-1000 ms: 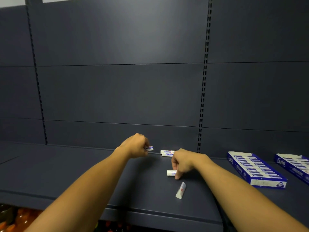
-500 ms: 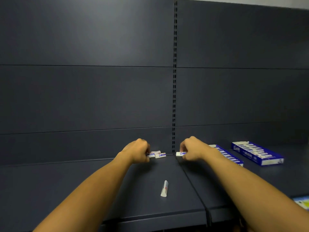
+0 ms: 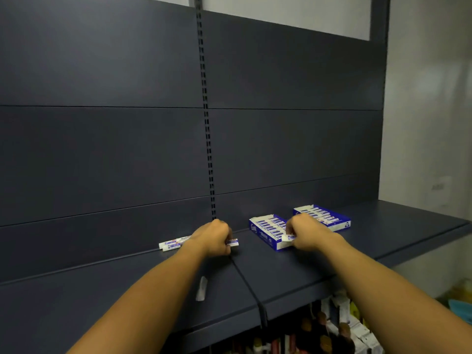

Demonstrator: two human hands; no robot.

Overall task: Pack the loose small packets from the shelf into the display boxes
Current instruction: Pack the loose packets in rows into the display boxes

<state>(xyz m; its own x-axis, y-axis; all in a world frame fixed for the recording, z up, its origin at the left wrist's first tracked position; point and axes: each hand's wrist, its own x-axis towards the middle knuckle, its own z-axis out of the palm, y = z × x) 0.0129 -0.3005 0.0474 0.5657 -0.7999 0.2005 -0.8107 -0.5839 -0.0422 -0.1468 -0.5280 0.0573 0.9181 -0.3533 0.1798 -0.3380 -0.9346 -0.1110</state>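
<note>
My left hand (image 3: 215, 238) grips a small white-and-blue packet (image 3: 233, 242) whose end sticks out to the right of my fist. My right hand (image 3: 305, 232) pinches another small packet (image 3: 287, 237) over the front end of the near blue display box (image 3: 263, 235). A second blue display box (image 3: 332, 219) filled with rows of packets lies behind it to the right. Two loose packets (image 3: 170, 245) lie at the back of the shelf left of my left hand. One more loose packet (image 3: 201, 288) lies nearer the shelf front.
The dark shelf (image 3: 102, 290) has a seam (image 3: 246, 282) between two boards running under my hands. A slotted upright (image 3: 207, 123) divides the back panel. Goods (image 3: 332, 333) show on the level below at the lower right.
The view swung right. My right hand carried its packet rightward from the shelf seam to above the near display box. My left hand keeps its packet and has shifted right with it.
</note>
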